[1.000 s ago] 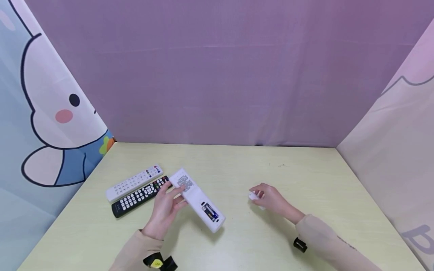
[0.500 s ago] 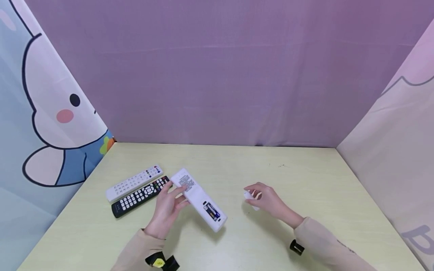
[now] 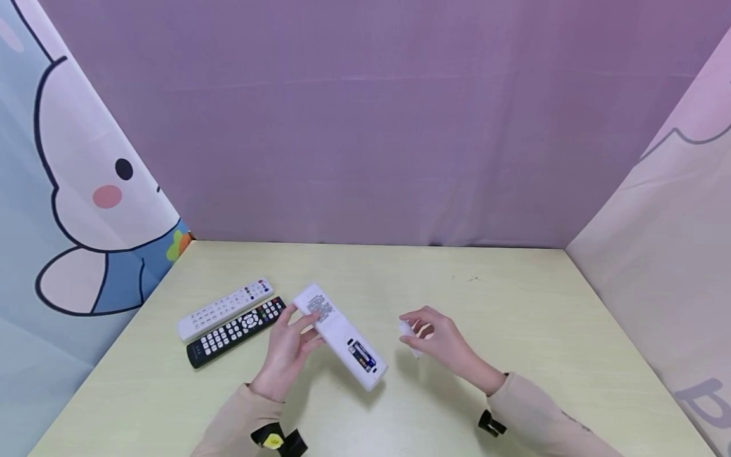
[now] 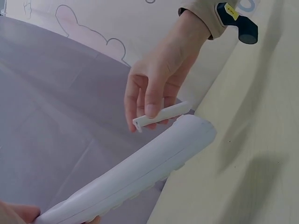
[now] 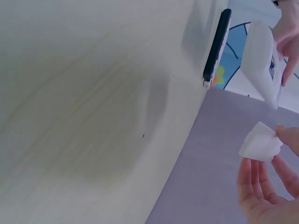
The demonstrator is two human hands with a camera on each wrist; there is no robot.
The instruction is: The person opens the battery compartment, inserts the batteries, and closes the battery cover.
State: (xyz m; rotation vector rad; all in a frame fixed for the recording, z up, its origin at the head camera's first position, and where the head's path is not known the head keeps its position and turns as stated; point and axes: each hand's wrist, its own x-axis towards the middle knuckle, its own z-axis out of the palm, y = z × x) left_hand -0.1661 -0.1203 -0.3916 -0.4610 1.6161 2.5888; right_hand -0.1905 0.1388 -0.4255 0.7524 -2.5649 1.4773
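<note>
My left hand (image 3: 287, 355) grips a white remote control (image 3: 342, 336) near its far end, tilted above the table with its back facing up. Its battery compartment is uncovered, and batteries (image 3: 362, 355) lie inside it. Between thumb and fingers my right hand (image 3: 442, 339) pinches a small white battery cover (image 3: 408, 332), just right of the remote and apart from it. In the left wrist view the cover (image 4: 163, 115) hangs close by the remote's end (image 4: 198, 133). From the right wrist, the cover's flat face (image 5: 259, 142) shows.
On the table's left side lie a white remote (image 3: 225, 308) and a black remote (image 3: 235, 331), side by side with buttons up. The pale wooden table (image 3: 514, 298) ends at a purple cloth backdrop (image 3: 365, 127). Printed cloths (image 3: 108, 266) hang at both sides.
My right hand has moved left with the battery cover, nearer to the remote. The left hand and its remote have shifted slightly right.
</note>
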